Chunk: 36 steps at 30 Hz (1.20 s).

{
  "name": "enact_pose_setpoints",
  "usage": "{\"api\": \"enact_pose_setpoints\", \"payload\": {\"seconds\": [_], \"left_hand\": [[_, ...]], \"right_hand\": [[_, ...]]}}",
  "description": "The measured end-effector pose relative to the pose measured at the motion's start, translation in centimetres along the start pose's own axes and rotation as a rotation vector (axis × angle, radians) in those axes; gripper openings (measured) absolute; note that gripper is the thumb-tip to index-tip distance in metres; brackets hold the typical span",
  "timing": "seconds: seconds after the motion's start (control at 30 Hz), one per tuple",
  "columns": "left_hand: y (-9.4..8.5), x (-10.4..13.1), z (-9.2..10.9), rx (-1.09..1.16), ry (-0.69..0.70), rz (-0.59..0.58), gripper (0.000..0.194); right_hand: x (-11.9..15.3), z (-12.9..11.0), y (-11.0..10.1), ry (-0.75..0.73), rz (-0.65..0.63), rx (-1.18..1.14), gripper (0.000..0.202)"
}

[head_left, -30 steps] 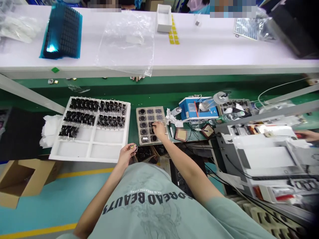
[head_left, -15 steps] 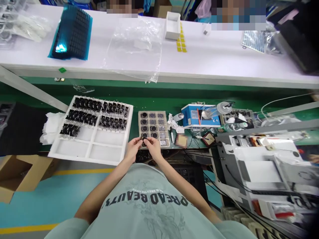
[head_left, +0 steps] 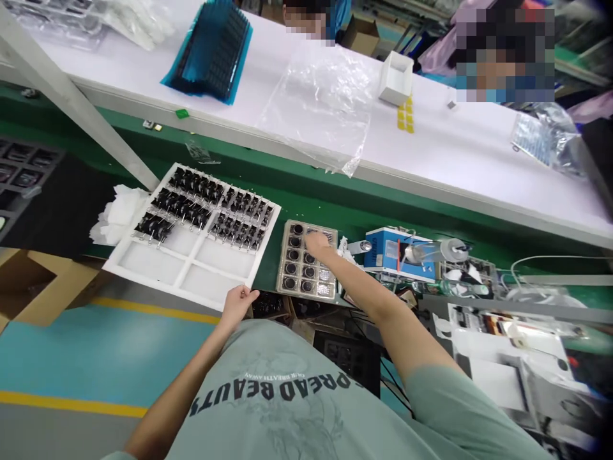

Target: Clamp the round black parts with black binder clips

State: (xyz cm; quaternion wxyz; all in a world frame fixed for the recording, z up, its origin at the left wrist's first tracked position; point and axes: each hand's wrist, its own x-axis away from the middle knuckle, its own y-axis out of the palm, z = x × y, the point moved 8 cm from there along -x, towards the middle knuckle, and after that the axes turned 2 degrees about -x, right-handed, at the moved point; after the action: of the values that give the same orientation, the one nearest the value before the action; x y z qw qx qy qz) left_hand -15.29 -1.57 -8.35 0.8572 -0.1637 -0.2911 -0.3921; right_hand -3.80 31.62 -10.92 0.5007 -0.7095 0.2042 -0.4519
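My right hand (head_left: 318,243) reaches over the clear plastic tray (head_left: 282,291), its fingers bunched down at the upper middle cells. Whatever its fingertips grip is hidden beneath the hand. Round black parts (head_left: 292,255) sit in the tray's left cells and some middle ones. My left hand (head_left: 238,303) is closed in a pinch near the front right corner of the white foam tray (head_left: 178,281); what it pinches, if anything, is too small to make out. Several black parts with metal pins (head_left: 191,185) stand in rows in the foam tray's rear compartments.
Right of the plastic tray are a blue device (head_left: 378,250), a clear bottle (head_left: 433,250) and a green bottle (head_left: 454,289). A white shelf (head_left: 431,144) runs behind, carrying a plastic bag (head_left: 325,96) and white box (head_left: 396,78). A cardboard box (head_left: 57,284) stands at left.
My hands have parted from their joint hold on a small dark part. The right has moved up over the plastic tray, the left toward the foam tray's corner. The view has turned.
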Motion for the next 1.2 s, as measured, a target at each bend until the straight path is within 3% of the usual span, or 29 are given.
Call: {"api": "enact_pose_setpoints", "payload": {"seconds": [0.07, 0.2, 0.33, 0.47, 0.57, 0.67, 0.8, 0.87, 0.97, 1.2], "left_hand": [[-2.2, 0.0, -0.6, 0.022, -0.041, 0.023, 0.024], [-6.5, -0.1, -0.6, 0.141, -0.031, 0.118, 0.053], [-10.4, -0.7, -0.6, 0.107, 0.075, 0.212, 0.038], [-12.6, -2.0, -0.2, -0.079, 0.166, 0.225, 0.034], [-15.1, -3.5, 3.2, -0.284, 0.326, 0.307, 0.039], [-19.5, -6.2, 8.4, -0.497, 0.491, 0.453, 0.037], [-25.2, -10.7, 13.6, -0.837, 0.438, 0.607, 0.037], [-26.1, -12.4, 14.7, -0.968, 0.376, 0.604, 0.038], [-25.3, -13.9, 15.5, -1.124, 0.385, 0.574, 0.040], [-23.7, -14.3, 15.4, -1.336, 0.396, 0.596, 0.045]], "right_hand": [[0.1, -0.7, 0.8, -0.009, -0.012, 0.027, 0.028], [1.7, 0.5, 1.7, 0.014, -0.016, 0.052, 0.030], [3.9, 3.3, 2.1, 0.106, 0.063, -0.027, 0.039], [5.2, 4.7, 3.1, 0.243, 0.130, -0.149, 0.037], [6.0, 4.8, 4.5, 0.304, 0.177, -0.177, 0.037], [6.4, 5.2, 5.9, 0.369, 0.241, -0.196, 0.041], [6.6, 4.7, 6.2, 0.428, 0.238, -0.232, 0.044], [6.7, 3.9, 5.4, 0.461, 0.199, -0.242, 0.045], [5.9, 2.6, 3.9, 0.507, 0.128, -0.239, 0.046], [4.1, 2.8, 2.3, 0.601, 0.099, -0.243, 0.046]]}}
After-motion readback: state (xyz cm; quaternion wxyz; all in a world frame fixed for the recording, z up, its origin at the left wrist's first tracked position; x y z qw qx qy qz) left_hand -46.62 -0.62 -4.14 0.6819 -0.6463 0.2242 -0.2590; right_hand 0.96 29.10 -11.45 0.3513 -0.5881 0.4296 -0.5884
